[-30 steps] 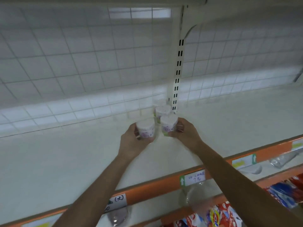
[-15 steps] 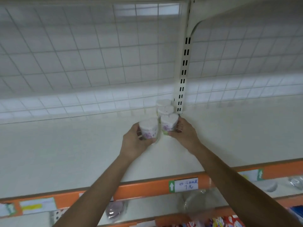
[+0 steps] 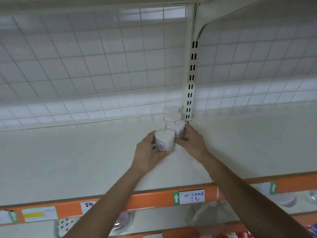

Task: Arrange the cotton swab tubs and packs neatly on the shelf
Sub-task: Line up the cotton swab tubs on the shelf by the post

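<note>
4 tubs of cotton swabs stand in a single line on the shelf (image 3: 82, 162). The line runs from the slotted upright (image 3: 190, 74) at the back out toward me. The left grip (image 3: 149, 152) is curled round the front tub (image 3: 165, 140). The right grip (image 3: 192, 143) pinches the 3rd tub (image 3: 176, 128) just behind it. The 2 rear tubs (image 3: 172, 115) stand untouched, close to the wire grid back (image 3: 85, 66).

I judge the step in hand to be seating the front tub into the row. I cannot tell whether its base is already on the shelf, as the left palm hides it. To do this well, I would steady the 3rd tub with the right grip so the row does not shunt backward. I would then bring the front tub in upright until its wall just touches its neighbour. Its lobes should match the turn of the others. I would let go with the left first, then the right. A hurried release could topple these light tubs like dominoes.

Each tub is heart-shaped from above, with a clear wall. It is packed with white swab tips that show at the top, and a pink and purple label circles the lower half. The plastic looks smooth, so I would grip it low and gently.
</note>
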A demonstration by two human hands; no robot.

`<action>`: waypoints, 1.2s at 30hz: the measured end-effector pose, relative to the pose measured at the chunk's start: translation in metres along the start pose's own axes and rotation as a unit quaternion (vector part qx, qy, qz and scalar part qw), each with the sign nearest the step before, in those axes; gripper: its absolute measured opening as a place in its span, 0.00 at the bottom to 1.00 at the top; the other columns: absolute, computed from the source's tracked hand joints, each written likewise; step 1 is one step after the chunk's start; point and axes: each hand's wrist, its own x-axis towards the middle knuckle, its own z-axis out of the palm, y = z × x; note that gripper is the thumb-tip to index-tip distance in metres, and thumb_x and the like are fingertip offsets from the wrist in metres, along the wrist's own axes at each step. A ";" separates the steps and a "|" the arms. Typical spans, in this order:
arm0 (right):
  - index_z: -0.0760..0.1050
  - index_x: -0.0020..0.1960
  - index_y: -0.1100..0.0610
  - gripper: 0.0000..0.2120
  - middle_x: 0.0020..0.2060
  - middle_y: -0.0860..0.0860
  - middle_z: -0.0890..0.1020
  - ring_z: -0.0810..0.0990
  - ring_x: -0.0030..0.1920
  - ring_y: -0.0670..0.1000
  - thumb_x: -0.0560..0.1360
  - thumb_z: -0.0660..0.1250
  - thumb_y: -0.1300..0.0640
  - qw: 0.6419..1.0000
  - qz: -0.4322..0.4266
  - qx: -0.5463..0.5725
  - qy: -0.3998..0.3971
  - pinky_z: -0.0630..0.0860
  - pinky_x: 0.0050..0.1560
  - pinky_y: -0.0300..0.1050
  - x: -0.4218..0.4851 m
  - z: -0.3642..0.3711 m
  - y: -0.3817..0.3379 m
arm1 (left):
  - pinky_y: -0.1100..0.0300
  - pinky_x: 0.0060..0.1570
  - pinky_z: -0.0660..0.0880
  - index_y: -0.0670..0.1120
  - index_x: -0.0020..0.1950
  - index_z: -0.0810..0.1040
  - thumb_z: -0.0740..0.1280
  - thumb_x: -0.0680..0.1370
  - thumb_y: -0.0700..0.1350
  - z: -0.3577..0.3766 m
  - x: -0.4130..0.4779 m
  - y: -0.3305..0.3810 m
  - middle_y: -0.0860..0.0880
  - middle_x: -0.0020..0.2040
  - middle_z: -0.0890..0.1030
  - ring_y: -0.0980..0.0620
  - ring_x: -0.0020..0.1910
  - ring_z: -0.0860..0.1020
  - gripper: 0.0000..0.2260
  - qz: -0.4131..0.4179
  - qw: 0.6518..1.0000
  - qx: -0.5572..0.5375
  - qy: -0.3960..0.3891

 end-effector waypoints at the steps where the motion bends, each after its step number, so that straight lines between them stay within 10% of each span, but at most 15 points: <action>1: 0.72 0.63 0.52 0.26 0.55 0.47 0.80 0.79 0.55 0.47 0.67 0.76 0.60 1.000 0.003 -0.003 -0.001 0.74 0.59 0.43 0.000 -0.001 0.001 | 0.80 0.45 0.69 0.51 0.61 0.73 0.78 0.66 0.41 0.001 0.000 0.000 0.63 0.49 0.76 0.68 0.48 0.76 0.27 0.000 1.000 -0.001 -0.002; 7: 0.61 0.73 0.56 0.38 0.65 0.51 0.73 0.73 0.64 0.52 0.68 0.76 0.58 0.998 0.063 -0.008 -0.018 0.69 0.65 0.46 0.000 -0.016 0.004 | 0.80 0.47 0.69 0.48 0.64 0.73 0.78 0.66 0.40 0.009 0.000 0.000 0.62 0.51 0.76 0.67 0.49 0.75 0.28 0.006 1.000 -0.003 -0.014; 21: 0.71 0.65 0.57 0.23 0.57 0.53 0.80 0.79 0.56 0.51 0.71 0.70 0.64 0.998 0.036 -0.051 -0.017 0.73 0.58 0.42 -0.003 -0.030 0.008 | 0.82 0.46 0.65 0.46 0.67 0.72 0.78 0.65 0.44 0.039 0.004 0.000 0.49 0.54 0.74 0.57 0.52 0.72 0.32 0.038 0.996 0.075 0.012; 26: 0.72 0.64 0.57 0.22 0.56 0.53 0.80 0.79 0.56 0.51 0.72 0.67 0.68 0.998 0.025 -0.048 -0.014 0.73 0.58 0.41 -0.003 -0.031 0.006 | 0.58 0.56 0.74 0.46 0.69 0.70 0.78 0.65 0.47 0.042 0.006 -0.002 0.47 0.57 0.75 0.51 0.57 0.74 0.33 0.049 0.993 0.103 0.020; 36: 0.75 0.63 0.52 0.16 0.59 0.46 0.78 0.77 0.58 0.45 0.78 0.60 0.62 0.994 -0.065 -0.090 0.020 0.68 0.59 0.35 -0.004 -0.035 -0.017 | 0.56 0.54 0.74 0.49 0.71 0.67 0.77 0.67 0.50 0.043 0.009 -0.001 0.48 0.57 0.74 0.49 0.54 0.76 0.36 0.042 0.991 0.122 0.019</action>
